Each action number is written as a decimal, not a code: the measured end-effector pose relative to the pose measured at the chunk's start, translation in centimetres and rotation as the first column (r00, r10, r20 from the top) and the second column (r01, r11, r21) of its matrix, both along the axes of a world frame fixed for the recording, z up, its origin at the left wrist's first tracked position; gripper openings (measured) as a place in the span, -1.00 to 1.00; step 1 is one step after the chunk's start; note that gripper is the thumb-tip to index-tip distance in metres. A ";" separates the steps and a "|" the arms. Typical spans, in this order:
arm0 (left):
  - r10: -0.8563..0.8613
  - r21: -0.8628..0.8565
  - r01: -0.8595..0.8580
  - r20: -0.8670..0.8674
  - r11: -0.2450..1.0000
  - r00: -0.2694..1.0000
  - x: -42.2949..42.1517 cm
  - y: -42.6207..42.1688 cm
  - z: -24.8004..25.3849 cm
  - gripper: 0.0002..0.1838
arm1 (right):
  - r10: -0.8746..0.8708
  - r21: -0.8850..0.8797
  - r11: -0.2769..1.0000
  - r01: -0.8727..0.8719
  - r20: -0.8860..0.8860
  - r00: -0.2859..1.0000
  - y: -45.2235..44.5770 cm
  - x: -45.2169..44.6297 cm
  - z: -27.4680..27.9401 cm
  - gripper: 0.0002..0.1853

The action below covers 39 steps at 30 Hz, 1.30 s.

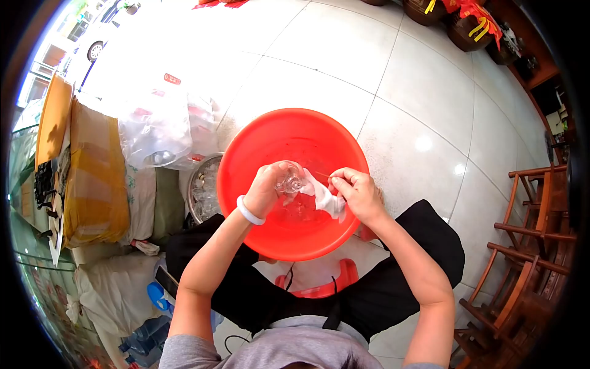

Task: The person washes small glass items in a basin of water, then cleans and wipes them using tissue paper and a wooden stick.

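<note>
A large red basin stands on the floor between the person's knees. Over it, my left hand, with a pale band on the wrist, is closed around a small clear glass. My right hand is pinched on a thin stick that points toward the glass. A white cloth hangs between the two hands; whether it is tied to the stick or tucked into the glass cannot be made out.
Left of the basin is a metal bowl of clear glass items, beside plastic bags and a taped cardboard box. Wooden chairs stand at the right. Dark jars are at the back right.
</note>
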<state>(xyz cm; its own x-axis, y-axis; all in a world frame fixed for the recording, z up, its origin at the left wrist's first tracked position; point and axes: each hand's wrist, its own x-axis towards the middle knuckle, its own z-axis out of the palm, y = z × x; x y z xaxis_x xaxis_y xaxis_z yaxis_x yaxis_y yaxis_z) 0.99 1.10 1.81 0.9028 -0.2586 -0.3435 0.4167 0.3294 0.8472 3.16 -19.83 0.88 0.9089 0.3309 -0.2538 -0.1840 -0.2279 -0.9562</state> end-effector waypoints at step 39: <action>0.102 0.181 -0.082 -0.104 0.980 0.989 -0.3 -2.1 -0.4 -0.65 | 0.202 -0.220 0.973 -0.068 0.671 0.714 0.4 -1.7 1.3 -0.84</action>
